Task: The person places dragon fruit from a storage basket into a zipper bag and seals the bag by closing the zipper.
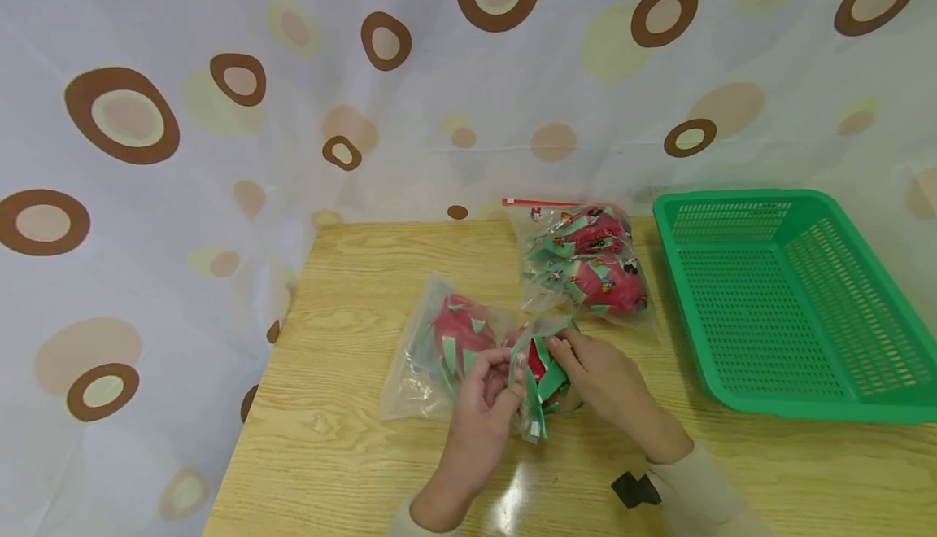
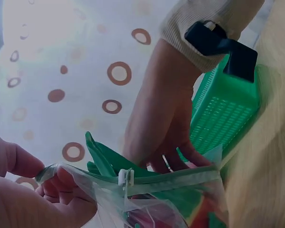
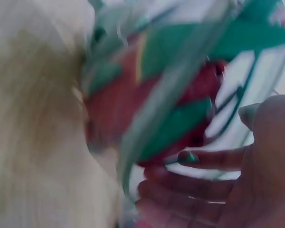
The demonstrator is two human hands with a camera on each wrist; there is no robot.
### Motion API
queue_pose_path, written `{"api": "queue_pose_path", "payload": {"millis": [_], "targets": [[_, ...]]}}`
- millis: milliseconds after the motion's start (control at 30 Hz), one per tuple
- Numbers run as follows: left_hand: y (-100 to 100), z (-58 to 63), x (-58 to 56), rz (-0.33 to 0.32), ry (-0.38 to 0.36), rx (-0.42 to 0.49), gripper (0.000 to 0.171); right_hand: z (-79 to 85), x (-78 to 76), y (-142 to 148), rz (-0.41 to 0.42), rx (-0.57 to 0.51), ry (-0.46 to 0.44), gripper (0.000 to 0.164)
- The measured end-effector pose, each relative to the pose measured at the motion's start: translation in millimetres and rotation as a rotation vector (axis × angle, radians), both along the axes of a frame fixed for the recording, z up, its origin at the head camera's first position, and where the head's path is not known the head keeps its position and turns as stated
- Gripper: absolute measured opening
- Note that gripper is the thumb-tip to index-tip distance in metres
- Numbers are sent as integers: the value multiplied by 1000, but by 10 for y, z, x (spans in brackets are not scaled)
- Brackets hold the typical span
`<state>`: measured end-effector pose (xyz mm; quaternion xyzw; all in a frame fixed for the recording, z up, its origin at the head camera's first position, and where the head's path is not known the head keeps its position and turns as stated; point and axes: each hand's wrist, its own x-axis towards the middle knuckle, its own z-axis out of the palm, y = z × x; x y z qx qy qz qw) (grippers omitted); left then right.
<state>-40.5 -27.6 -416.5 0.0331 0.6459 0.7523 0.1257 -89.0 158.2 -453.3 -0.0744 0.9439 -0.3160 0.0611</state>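
My left hand [image 1: 479, 419] pinches the rim of a clear slider zip bag [image 2: 178, 179] between thumb and fingers. Inside the bag's mouth is a red dragon fruit with green scales [image 3: 175, 130], and the bag's white slider [image 2: 126, 177] sits along the green-edged rim. On the far side, my right hand [image 1: 615, 382] has its fingers against the fruit, thumb held apart; the right wrist view is blurred. Left of the hands lies another clear bag [image 1: 410, 390] with a dragon fruit [image 1: 461, 329] in it.
A red-topped clear bag [image 1: 538, 297] with printed cartoon figures holds dragon fruit at the back of the wooden table [image 1: 329, 342]. To the right stands a green perforated basket [image 1: 681, 293]. Behind hangs a spotted cloth [image 1: 439, 114].
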Motion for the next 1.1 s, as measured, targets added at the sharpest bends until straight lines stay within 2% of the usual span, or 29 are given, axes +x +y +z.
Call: {"api": "queue_pose_path", "payload": {"millis": [67,167,267,367,467,567,733,900,967,1100], "targets": [[-28,29,-15,13,4,20,33,19,-25,59,2,1,88,28],[-74,62,-26,15,19,0,35,27,-79,119,-12,-11,221,16],[-115,73,-41,2,40,-20,35,4,-133,145,-10,-51,290,16],[-147,73,-53,-13,56,-23,34,-27,-177,137,40,-144,267,27],[-169,80,-55,-26,74,-33,33,-52,-207,118,101,-247,213,23],[-189,92,-54,-39,101,-66,31,-50,-210,109,111,-314,198,16],[-222,113,-88,-43,181,-150,28,40,-224,131,62,-416,193,16],[-250,101,-126,-14,258,-231,26,147,-244,145,1,-512,103,19],[-254,80,-136,1,304,-299,25,177,-244,141,-20,-535,66,21],[-261,-10,-143,-11,405,-480,24,233,-246,122,-78,-585,15,27]]}}
